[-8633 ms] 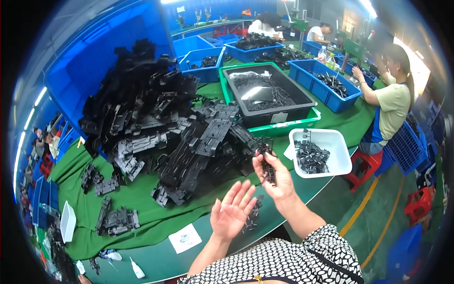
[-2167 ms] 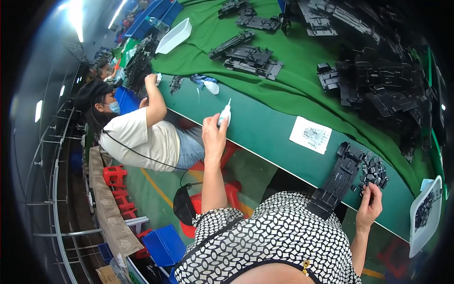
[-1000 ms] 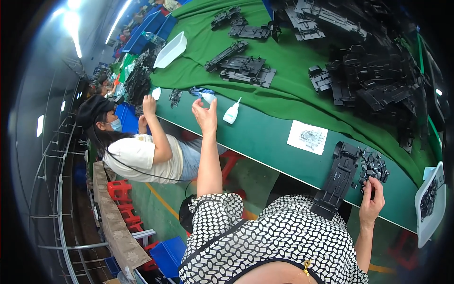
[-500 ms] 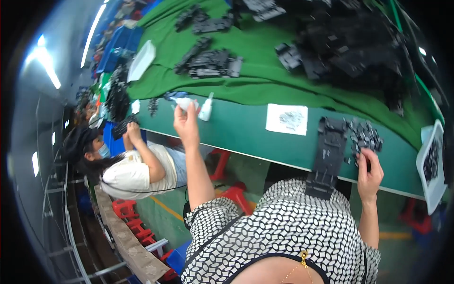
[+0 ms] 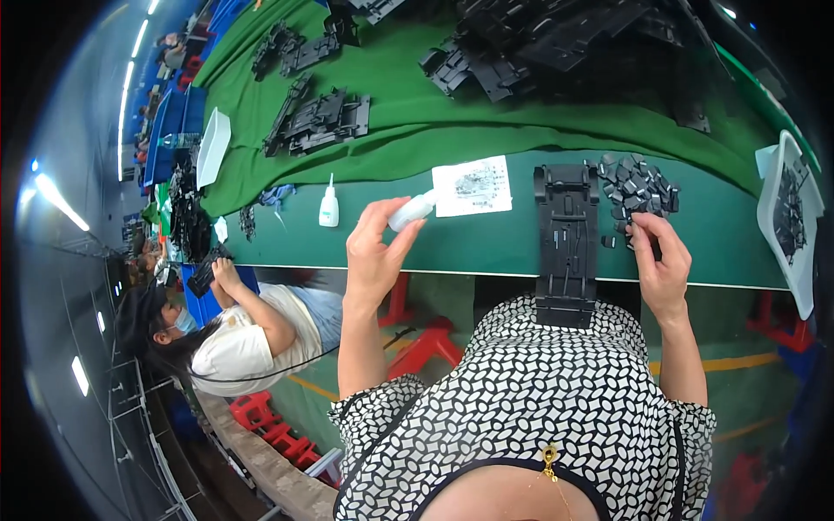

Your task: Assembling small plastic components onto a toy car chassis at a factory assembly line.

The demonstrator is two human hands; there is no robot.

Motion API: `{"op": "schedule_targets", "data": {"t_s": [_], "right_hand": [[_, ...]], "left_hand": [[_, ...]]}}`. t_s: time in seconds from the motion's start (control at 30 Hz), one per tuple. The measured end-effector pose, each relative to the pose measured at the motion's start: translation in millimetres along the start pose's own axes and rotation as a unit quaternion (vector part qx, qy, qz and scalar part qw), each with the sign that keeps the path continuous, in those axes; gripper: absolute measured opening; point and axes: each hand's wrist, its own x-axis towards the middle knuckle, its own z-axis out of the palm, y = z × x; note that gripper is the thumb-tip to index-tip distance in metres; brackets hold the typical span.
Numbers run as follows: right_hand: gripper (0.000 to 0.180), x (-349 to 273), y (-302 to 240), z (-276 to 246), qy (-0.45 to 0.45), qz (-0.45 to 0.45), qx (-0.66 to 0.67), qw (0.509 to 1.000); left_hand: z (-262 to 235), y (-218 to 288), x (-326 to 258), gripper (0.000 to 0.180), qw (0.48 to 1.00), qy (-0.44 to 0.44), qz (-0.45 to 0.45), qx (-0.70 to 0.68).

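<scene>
My left hand (image 5: 375, 253) is closed around a small white squeeze bottle (image 5: 412, 212), held tilted with its nozzle toward a stained white sheet (image 5: 473, 186). Over at the right, my right hand (image 5: 665, 267) has its thumb and fingertips pinched on a small black plastic piece at the near edge of a pile of such pieces (image 5: 641, 181). Between the hands lies a long black plastic frame (image 5: 569, 233), partly on the green table and jutting over its front edge to my lap. A second white squeeze bottle (image 5: 328, 208) stands upright left of the sheet.
Stacks of black plastic frames (image 5: 321, 122) lie on a green cloth (image 5: 408, 130), with a larger heap (image 5: 556, 39) behind. A white tray (image 5: 787, 260) of black parts sits at the right. To the left, a masked co-worker (image 5: 252, 334) handles a black part.
My left hand has brought the squeeze bottle rightward to the sheet, away from the standing bottle. My right hand stays by the pile. The view has shifted slightly.
</scene>
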Motion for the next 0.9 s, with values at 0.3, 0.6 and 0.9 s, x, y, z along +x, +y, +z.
{"op": "schedule_targets", "data": {"t_s": [0.3,0.6,0.9], "right_hand": [[0.013,0,2,-2,-0.010,0.001,0.008,1.000],[0.016,2,1,0,0.015,-0.021,0.020,0.999],[0.016,2,2,1,0.018,-0.023,0.026,0.999]], "left_hand": [[-1,14,9,0.028,0.998,-0.036,0.016,0.039],[-1,19,16,0.026,0.995,-0.048,0.036,0.075],[-2,23,18,0.025,0.992,-0.057,0.057,0.095]]}}
